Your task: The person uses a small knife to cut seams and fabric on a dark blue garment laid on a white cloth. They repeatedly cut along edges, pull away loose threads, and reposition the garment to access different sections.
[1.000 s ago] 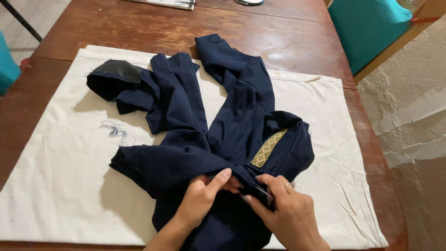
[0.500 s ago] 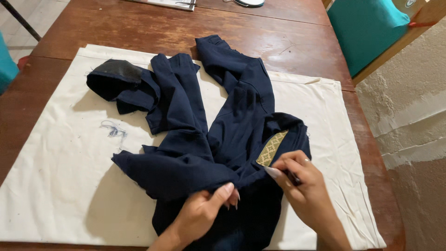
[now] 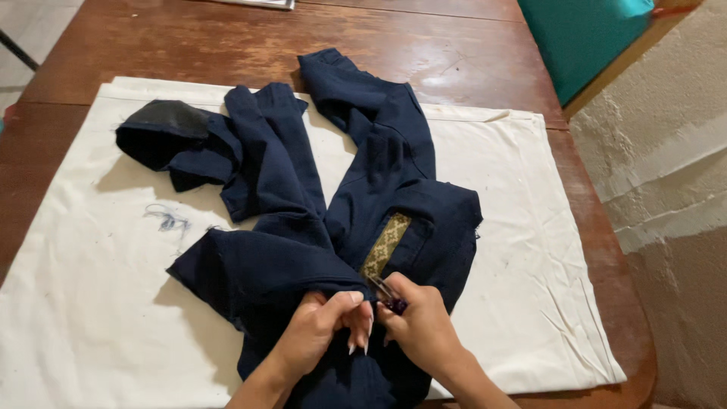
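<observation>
A crumpled dark navy garment (image 3: 379,174) lies on a white cloth (image 3: 530,227), with a gold patterned strip (image 3: 386,244) showing near its middle. My left hand (image 3: 322,333) pinches a fold of the navy fabric at the near edge. My right hand (image 3: 424,326) is right beside it, fingers closed on a small metal-tipped tool with a dark purple handle (image 3: 388,297). The tool's tip points at the fabric just below the gold strip. The two hands touch each other over the garment.
The white cloth covers most of a worn brown wooden table (image 3: 227,45). A tangle of loose dark thread (image 3: 166,220) lies on the cloth at the left. A teal chair (image 3: 591,38) stands at the far right, beside a rough plastered wall (image 3: 666,189).
My right hand has come back down from the gold strip to meet my left hand. The left hand has shifted its pinch slightly to the right on the fabric.
</observation>
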